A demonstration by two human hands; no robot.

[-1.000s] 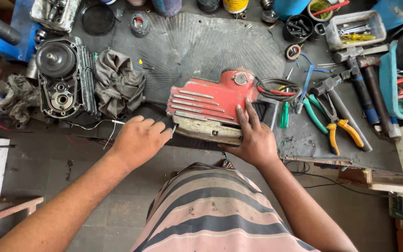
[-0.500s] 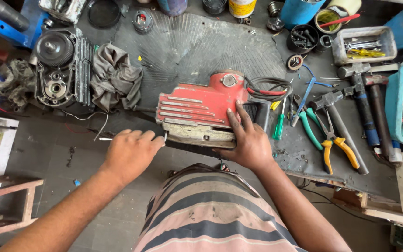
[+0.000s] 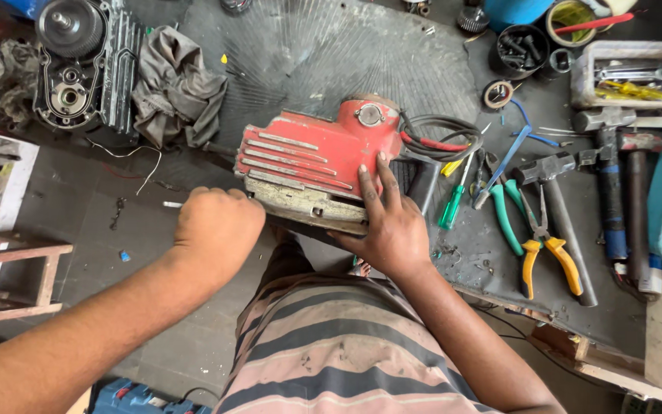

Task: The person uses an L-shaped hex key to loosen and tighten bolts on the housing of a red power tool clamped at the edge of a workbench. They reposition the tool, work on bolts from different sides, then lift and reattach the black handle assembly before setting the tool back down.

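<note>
Head view: grey rubber mat point(image 3: 308, 54) covers the bench, far past the fingertips. Red ribbed engine cover point(image 3: 312, 165) lies on the mat's near edge, directly under the right hand point(image 3: 388, 226); its fingers point(image 3: 368, 184) are spread flat on the cover's near right side, pressing, not clenched. Left hand point(image 3: 216, 226) is a closed fist touching the cover's left end; what it grips, cannot tell. Grey rag point(image 3: 178, 84) lies beyond the left knuckles. Green-handled screwdriver point(image 3: 453, 201) lies just right of the right fingers.
</note>
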